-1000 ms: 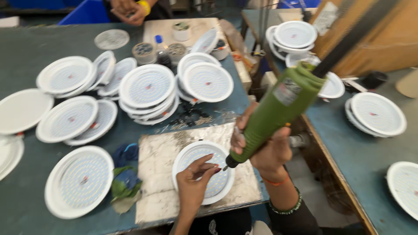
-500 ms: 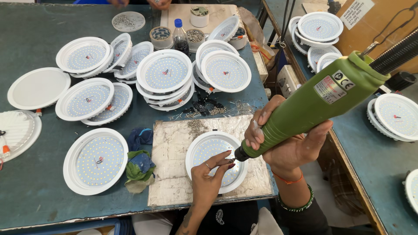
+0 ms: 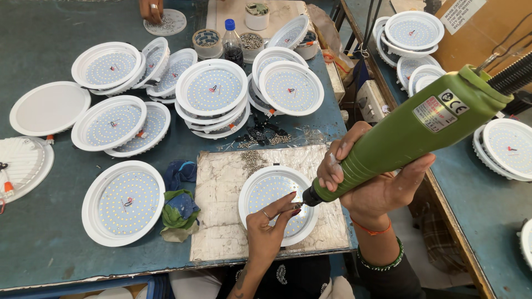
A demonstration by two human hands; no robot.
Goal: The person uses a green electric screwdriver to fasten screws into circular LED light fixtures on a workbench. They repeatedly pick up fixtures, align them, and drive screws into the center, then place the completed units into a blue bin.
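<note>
Gripping the green driver point(image 3: 413, 135), right hand point(image 3: 374, 185) looks loaded, while left hand point(image 3: 266, 227) pinches a screw over the light, brittle-looking lamp point(image 3: 260, 191) at lower centre.

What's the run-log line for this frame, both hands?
right hand: grips green electric screwdriver, tip on round LED panel light | left hand: fingertips at tip, on panel | panel on work board

Left hand point(image 3: 266, 227): comes up from the bottom edge, palm down, wrist straight, thumb and forefinger pinched together at their tips.
Left fingers point(image 3: 285, 204): a thin ring shows on one; the others lie loosely curled.
Right hand point(image 3: 368, 177): wrapped in a full fist grip, thumb uppermost, knuckles turned left.
Right wrist: bent upward, wearing a red thread and a dark green beaded bracelet.
</note>
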